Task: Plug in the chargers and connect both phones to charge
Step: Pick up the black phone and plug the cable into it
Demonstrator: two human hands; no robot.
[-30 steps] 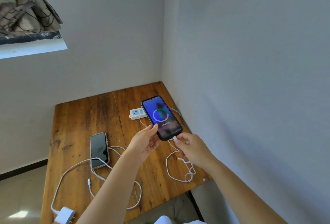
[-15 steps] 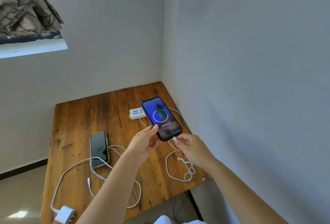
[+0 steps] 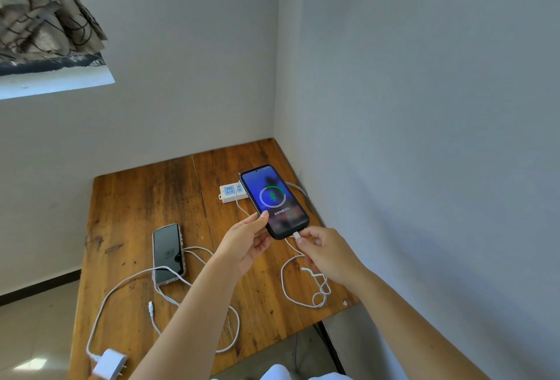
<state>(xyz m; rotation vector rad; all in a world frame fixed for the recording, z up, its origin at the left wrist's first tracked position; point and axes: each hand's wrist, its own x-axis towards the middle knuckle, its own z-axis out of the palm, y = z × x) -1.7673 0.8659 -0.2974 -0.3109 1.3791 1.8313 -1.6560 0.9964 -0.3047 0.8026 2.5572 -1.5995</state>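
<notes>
while the left hand [image 3: 247, 243] grips the lower left edge of the lit phone [image 3: 274, 201] between thumb and fingers, the right hand [image 3: 325, 254] pinches the white connector [image 3: 297, 235] seated at the phone's bottom port. the lit phone is held above the wooden table [image 3: 136, 198], tilted, screen up, showing a green charging ring with a bolt symbol. its white cable [image 3: 291, 285] drops from the connector, loops on the table near the right edge and coils in a small tangle. behind the phone, a white power strip [image 3: 230, 192] lies on the table near the wall corner, partly hidden by the phone.

the second phone [image 3: 168, 254] lies flat on the table to the left, screen dark, well apart from both hands. a second white cable [image 3: 121, 285] runs across its lower end; the cable's free connector [image 3: 151, 308] rests on the table, not inserted. the white charger plug [image 3: 109, 364] at that cable's other end lies at the near left edge of the table, prongs exposed, not in the strip.
</notes>
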